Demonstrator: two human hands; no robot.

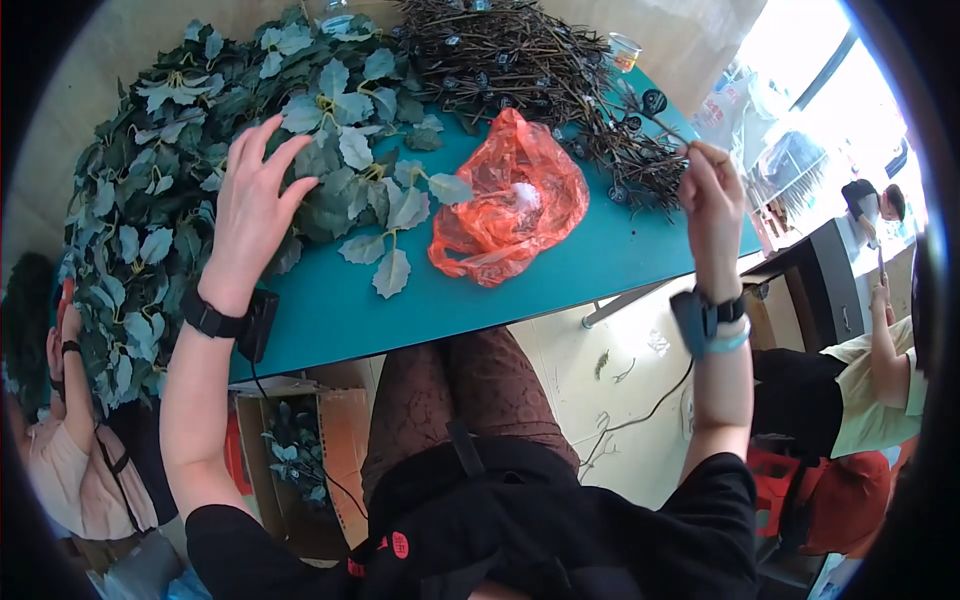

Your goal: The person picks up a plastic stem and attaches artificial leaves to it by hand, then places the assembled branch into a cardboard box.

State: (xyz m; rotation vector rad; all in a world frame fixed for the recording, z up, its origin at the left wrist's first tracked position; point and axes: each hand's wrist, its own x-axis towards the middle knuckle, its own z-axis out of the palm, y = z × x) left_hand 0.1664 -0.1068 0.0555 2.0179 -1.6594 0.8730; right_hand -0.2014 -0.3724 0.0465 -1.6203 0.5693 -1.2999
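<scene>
On the teal worktop [560, 285] we have a big heap of artificial leaves [170, 180] and a pile of dark stems [520, 60], so we judge most of the work remains. Our left hand [250, 215] hovers spread over the leaves; our right hand [712, 195] pinches one stem [650, 118]. The orange plastic bag [510, 200] holds something pale, unclear what.

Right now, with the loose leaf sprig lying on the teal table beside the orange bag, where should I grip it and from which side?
Grip the leaf sprig by its thin pale stem where the leaves fork, probably from above: it lies flat on the teal table, so only a top-down pinch gets under nothing. Come in from the left hand side; the orange bag crowds the other side.
</scene>
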